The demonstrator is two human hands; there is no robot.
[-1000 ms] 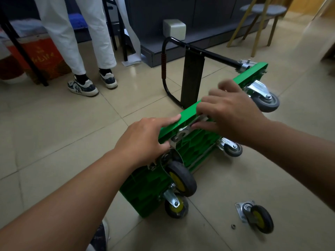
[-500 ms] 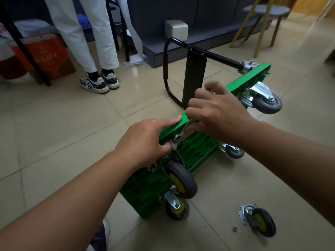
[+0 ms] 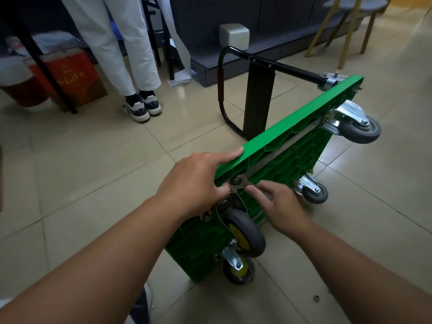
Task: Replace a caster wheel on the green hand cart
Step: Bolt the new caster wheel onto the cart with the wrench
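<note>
Fingers [image 3: 230, 157] of left hand [image 3: 194, 183] clamp the top edge of the green hand cart [image 3: 292, 150]. It's tipped on its side on the glossy tiled floor [image 3: 93, 160], ribbed plastic underside exposed, so this is probably bracing against torque. Right hand [image 3: 278, 206] fingers are pinched narrow on what looks like a steel spanner [image 3: 236, 182] at a mounting bolt, just above the yellow-hubbed rubber caster [image 3: 245, 232]. Loose nut [image 3: 316, 298] lies on the floor beside the right forearm.
</note>
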